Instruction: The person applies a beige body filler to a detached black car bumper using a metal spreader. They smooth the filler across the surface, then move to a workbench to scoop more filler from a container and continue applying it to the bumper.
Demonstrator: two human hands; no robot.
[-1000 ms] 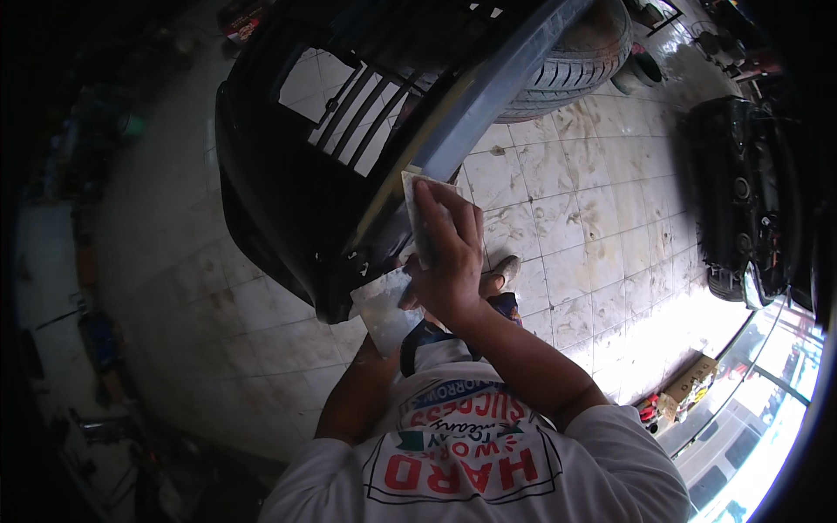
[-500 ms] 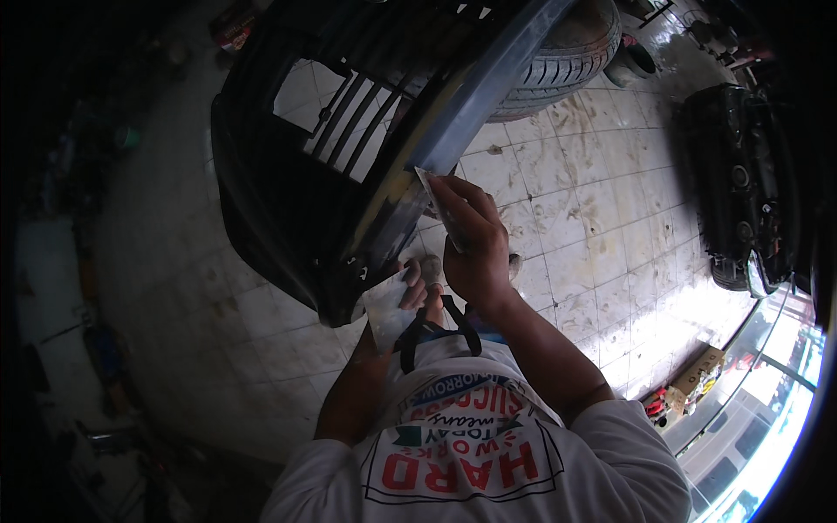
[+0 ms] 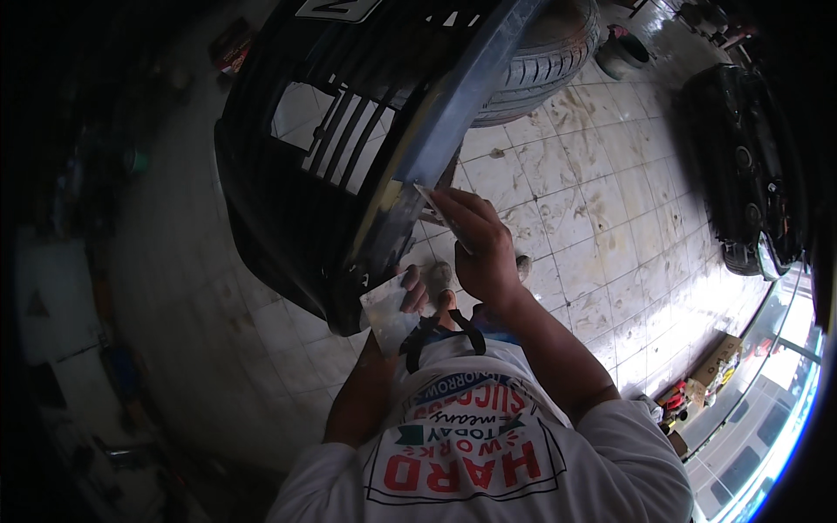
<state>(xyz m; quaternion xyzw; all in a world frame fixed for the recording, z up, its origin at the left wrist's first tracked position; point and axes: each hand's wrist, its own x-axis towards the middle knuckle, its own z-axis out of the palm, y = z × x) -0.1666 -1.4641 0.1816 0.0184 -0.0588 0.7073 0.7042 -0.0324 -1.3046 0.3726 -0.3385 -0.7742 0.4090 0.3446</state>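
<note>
Bumper partly hides the tyre beside it

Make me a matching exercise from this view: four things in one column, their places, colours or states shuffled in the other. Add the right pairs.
Things
1. Left hand
2. Tyre
3. Right hand
4. Shirt

Places, colours or states
A. White, with red lettering
B. Holding a scraper, its tip by the grey strip of the bumper
C. Holding a squarish pale sheet
D. Dark, with tread

Right pairs: 1-C, 2-D, 3-B, 4-A
</note>
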